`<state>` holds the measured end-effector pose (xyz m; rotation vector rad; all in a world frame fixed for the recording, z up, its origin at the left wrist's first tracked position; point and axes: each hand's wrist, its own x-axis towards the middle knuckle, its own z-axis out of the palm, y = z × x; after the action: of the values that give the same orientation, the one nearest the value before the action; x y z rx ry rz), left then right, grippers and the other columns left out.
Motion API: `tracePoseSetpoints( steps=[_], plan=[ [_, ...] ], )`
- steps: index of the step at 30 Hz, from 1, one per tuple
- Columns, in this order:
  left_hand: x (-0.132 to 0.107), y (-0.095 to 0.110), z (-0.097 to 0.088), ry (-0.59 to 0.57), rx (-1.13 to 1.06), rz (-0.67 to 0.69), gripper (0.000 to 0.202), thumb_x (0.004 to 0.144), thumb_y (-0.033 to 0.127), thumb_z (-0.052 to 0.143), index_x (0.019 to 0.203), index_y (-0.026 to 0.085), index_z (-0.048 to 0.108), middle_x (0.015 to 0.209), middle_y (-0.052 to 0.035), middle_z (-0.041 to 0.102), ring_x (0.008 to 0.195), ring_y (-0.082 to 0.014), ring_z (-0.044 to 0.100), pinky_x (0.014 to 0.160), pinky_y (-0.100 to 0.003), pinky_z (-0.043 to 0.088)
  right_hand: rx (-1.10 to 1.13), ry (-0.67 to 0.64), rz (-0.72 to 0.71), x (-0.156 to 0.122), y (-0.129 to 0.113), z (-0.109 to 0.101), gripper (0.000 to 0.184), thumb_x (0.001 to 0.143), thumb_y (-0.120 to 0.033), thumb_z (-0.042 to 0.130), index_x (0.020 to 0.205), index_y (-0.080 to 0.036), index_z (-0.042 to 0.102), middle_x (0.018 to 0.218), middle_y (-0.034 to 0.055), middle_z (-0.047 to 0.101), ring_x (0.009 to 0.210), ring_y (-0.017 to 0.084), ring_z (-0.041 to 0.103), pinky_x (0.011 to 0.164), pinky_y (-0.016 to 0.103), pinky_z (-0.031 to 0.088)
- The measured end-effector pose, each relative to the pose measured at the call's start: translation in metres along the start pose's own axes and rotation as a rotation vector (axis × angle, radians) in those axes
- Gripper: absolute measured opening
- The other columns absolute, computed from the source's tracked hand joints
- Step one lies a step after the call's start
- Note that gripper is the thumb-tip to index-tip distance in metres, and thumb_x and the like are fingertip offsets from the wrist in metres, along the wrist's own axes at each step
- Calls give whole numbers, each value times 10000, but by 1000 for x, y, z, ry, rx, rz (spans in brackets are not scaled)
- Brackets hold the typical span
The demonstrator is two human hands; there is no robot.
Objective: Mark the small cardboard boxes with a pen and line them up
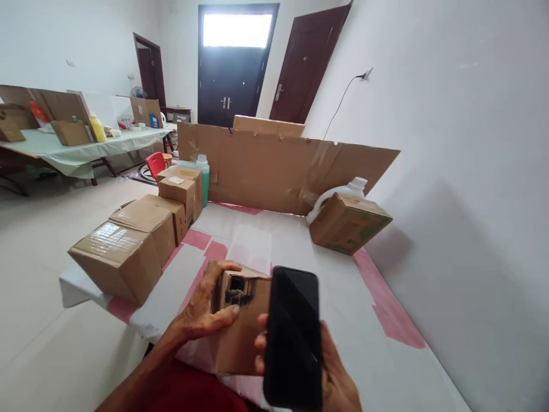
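My left hand (202, 312) grips a small cardboard box (240, 332) by its left end, thumb across a black printed patch on its face. The box is held near the table's front edge. My right hand (332, 372) holds a black phone (294, 337) upright with its dark screen towards me, just right of the box and overlapping it. Only the fingertips and the heel of that hand show around the phone.
The table (326, 274) has a white and pink cover. Taped cardboard boxes (128, 246) line its left side, with a green-capped bottle (202, 171) behind. A brown box (349, 222) and white jug (343, 191) sit far right. A cardboard sheet (278, 166) stands at the back.
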<state>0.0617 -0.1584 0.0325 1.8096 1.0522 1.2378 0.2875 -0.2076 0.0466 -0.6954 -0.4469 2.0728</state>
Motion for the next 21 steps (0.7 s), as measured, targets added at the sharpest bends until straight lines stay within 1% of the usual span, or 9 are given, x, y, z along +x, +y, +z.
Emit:
tracePoseSetpoints(
  steps=[2,4,6,8,10,13,15,18,21],
  plan=[
    [-1,-2,0,1,4,38,537,859,478,664,1328,268,511,1300,-89,564,1218,-315,555,1063,-468,455,4,-134,107,9,16,17,646,900,-710,609,1146,-140,783,974,153,813,793,255,777,786,389,610],
    [-1,-7,0,4,-18,82,548,871,561,649,1325,277,529,1320,-97,568,1250,-334,540,1093,-497,439,0,-236,148,17,28,30,675,909,-727,566,1133,-128,782,962,153,809,769,253,771,762,377,601],
    [-3,-12,-2,23,-46,79,571,866,618,636,1320,287,534,1308,-104,573,1231,-345,550,1077,-524,449,-10,-293,164,21,34,37,720,910,-754,520,1112,-114,782,934,162,801,755,274,769,722,387,600],
    [-4,-14,-5,49,-56,38,551,877,615,625,1323,308,522,1290,-100,577,1208,-341,563,1065,-548,451,-10,-292,165,23,36,40,742,906,-766,504,1108,-107,779,902,164,793,740,285,767,693,385,593],
    [-6,-15,-7,64,-47,7,523,891,590,620,1330,330,509,1284,-93,576,1201,-332,564,1078,-567,438,3,-261,149,23,34,39,723,900,-755,526,1089,-104,779,873,156,789,731,269,764,692,350,577],
    [-6,-13,-8,66,-45,11,506,892,576,629,1321,333,515,1282,-94,576,1213,-329,557,1098,-577,427,11,-234,142,23,33,37,689,903,-738,541,1051,-110,783,868,145,788,736,251,761,713,327,564],
    [-5,-12,-7,56,-57,16,525,886,590,631,1324,323,522,1292,-101,576,1239,-335,551,1106,-575,429,14,-245,149,23,34,38,695,902,-738,541,1058,-104,781,901,156,789,743,255,758,721,336,570],
    [-5,-11,-7,41,-66,15,550,894,599,621,1353,312,525,1334,-105,572,1272,-336,548,1118,-553,435,36,-272,120,22,36,40,719,911,-732,526,1106,-87,775,924,173,787,758,266,757,744,357,584],
    [-6,-14,-6,60,-64,9,575,886,610,630,1358,297,531,1344,-108,581,1270,-336,559,1115,-531,445,40,-257,98,20,36,41,713,901,-745,539,1128,-112,776,935,165,789,799,290,759,781,399,599]
  ],
)
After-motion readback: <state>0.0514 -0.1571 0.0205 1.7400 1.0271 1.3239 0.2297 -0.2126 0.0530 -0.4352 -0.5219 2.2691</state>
